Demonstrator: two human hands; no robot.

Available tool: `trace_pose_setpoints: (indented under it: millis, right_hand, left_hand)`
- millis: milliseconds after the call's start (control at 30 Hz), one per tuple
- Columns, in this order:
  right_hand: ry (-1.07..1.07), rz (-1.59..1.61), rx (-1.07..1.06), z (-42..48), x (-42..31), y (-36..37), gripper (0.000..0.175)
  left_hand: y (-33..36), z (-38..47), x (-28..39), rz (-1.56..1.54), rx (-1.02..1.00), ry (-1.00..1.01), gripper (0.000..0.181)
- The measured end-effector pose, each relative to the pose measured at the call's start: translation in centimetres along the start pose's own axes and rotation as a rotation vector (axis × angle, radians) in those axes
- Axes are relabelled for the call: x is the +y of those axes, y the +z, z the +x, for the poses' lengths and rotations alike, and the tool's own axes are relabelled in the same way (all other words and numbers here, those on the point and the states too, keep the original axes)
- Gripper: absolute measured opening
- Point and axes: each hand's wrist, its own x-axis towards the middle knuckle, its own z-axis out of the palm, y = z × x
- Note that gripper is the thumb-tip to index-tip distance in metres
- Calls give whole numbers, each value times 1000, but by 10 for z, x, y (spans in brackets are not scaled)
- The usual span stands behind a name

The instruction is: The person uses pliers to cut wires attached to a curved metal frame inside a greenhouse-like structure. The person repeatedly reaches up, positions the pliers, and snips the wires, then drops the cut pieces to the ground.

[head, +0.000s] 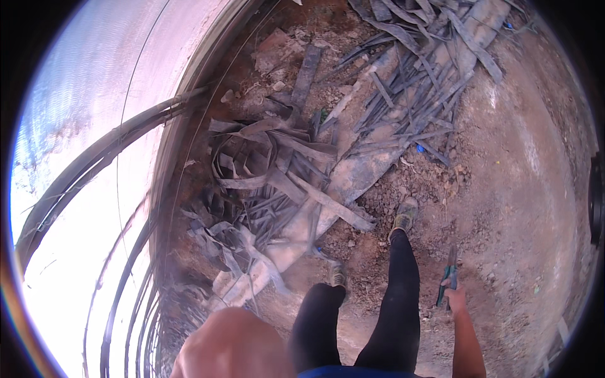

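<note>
My right hand (pixel 454 296), low at the right, grips a pair of green-handled shears (pixel 449 276) whose blades point away from me over bare soil. A large blurred part of my left arm or hand (pixel 236 342) looms near the camera at the bottom; its fingers cannot be made out. Before me, loose grey flat strips (pixel 307 189) lie tangled on the ground, some coiled into loops (pixel 243 160). More long, narrow strips (pixel 416 104) are heaped farther off, across a pale flat board or sheet (pixel 364 172). What the strips are made of is unclear.
Along the left runs a bright sheet wall (pixel 94 94) with bent dark poles (pixel 108 137) and thin wires. My shoes (pixel 405 215) stand on crumbly soil with clods. Reddish rubble (pixel 276 52) lies near the wall. Small blue scraps (pixel 420 148) dot the ground.
</note>
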Motion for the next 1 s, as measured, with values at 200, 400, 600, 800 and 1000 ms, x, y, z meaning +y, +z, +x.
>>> trace_pose_setpoints:
  millis: [200,400,600,800,1000]
  right_hand:
    - [-225,-145,-219,61,-203,68,39]
    - [-547,-532,-435,81,-345,243,49]
    - [-828,-588,-529,99,-399,418,46]
    - [-1124,-571,-520,117,-432,570,38]
    - [-1219,-617,-471,122,-454,635,23]
  left_hand:
    - [-36,-79,-39,344,1451,-336,35]
    - [-47,-172,-46,445,2017,-514,20]
    - [-68,-276,-19,493,2103,-434,19]
    - [-115,-336,72,1020,2146,-396,37]
    - [-169,-348,145,1113,2053,-293,42]
